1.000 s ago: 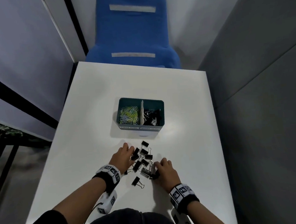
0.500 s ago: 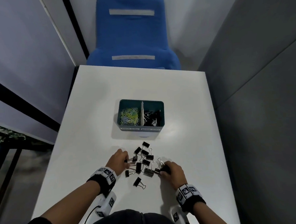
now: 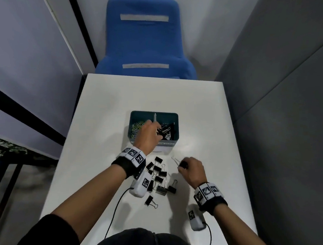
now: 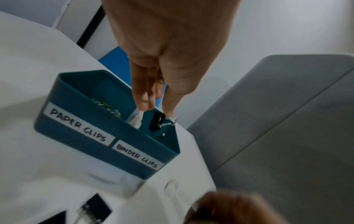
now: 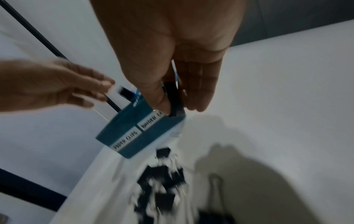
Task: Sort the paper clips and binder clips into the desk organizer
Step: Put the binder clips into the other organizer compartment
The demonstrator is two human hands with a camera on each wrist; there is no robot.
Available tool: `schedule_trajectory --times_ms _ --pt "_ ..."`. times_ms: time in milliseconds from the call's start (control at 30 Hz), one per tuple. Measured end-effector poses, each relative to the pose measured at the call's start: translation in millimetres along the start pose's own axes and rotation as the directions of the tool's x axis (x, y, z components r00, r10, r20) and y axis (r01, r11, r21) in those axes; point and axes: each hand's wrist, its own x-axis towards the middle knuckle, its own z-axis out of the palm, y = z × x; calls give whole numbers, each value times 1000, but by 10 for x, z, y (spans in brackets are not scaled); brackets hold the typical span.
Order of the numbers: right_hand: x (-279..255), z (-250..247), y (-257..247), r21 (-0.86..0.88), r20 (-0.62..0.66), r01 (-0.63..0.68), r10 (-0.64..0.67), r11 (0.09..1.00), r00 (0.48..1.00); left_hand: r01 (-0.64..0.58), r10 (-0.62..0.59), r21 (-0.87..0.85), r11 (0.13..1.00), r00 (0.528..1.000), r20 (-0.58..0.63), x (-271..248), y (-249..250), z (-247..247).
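The small black steel binder clip (image 4: 156, 122) hung over the right compartment of the teal plastic desk organizer (image 4: 107, 145), labelled "PAPER CLIPS" and "BINDER CLIPS". Whether the left hand (image 3: 146, 136) gripped it I could not tell. The right hand (image 3: 192, 168) pinched another black clip (image 5: 174, 101). Light, stiff, likely slippery; best pinched by the body.

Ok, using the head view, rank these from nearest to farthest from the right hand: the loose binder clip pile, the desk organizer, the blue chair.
1. Binder clip pile: just left of the right hand.
2. Desk organizer: beyond, mid-table.
3. Blue chair: past the table's far edge.
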Motion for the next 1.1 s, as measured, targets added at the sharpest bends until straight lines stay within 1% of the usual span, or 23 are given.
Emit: schedule_trajectory --times_ms 67,100,133,200,267,300,367,433,467,533,600,633,667,733,800,900,1000,1033,1100 --pt "189 -171 -184 -13 -51 39 -39 999 998 -8 9 104 995 1000 -9 -66 -105 26" --pt "286 -258 -279 -18 -84 61 -62 998 995 -14 12 152 988 1000 12 -136 -205 79" --pt "387 -336 -373 -13 -116 79 -80 997 990 -14 4 192 981 999 53 -233 -314 138" --pt "555 -470 -559 37 -165 121 -113 992 980 -1 -49 274 962 983 176 -453 -545 230" --pt "661 -552 -700 109 -197 152 -128 982 972 0 -118 364 931 946 303 -667 -761 299" --pt "682 -561 -737 125 -206 159 -131 979 970 3 -168 410 912 914 368 -770 -858 337" --pt "659 -503 -732 94 -199 171 -150 981 968 2 -243 464 886 854 461 -963 -1010 402" --pt "554 -339 -639 11 -138 225 -221 974 965 -20 -254 476 879 824 506 -1150 -1124 474" --pt "481 -241 -572 -33 -74 267 -269 963 960 -37 -243 476 879 822 514 -1225 -1168 512" --pt "308 -52 -422 -132 129 323 -307 937 943 -49 -213 457 888 838 502 -1319 -1231 585" --pt "153 137 -262 -246 364 335 -233 910 902 -56 -179 424 904 851 493 -1346 -1255 646" --pt "87 227 -191 -304 446 341 -183 889 876 -64 -166 417 907 854 493 -1342 -1254 676" --pt "37 313 -127 -354 495 351 -145 867 857 -71 -156 414 908 858 489 -1330 -1247 701" --pt "-29 456 -36 -417 513 374 -125 828 849 -73 -143 408 910 869 475 -1274 -1209 738" --pt "-58 554 -13 -430 478 389 -160 815 864 -73 -136 401 913 873 468 -1181 -1158 755" --pt "-58 638 -56 -392 435 377 -192 839 880 -102 -139 422 901 853 503 -999 -1063 765" --pt "-53 674 -86 -347 357 355 -228 868 906 -153 -138 451 879 824 549 -890 -953 765" --pt "-49 690 -78 -331 338 351 -237 876 911 -160 -136 454 877 823 552 -881 -923 760" --pt "-34 733 -30 -317 328 345 -239 884 914 -158 -123 447 881 835 537 -875 -863 728"
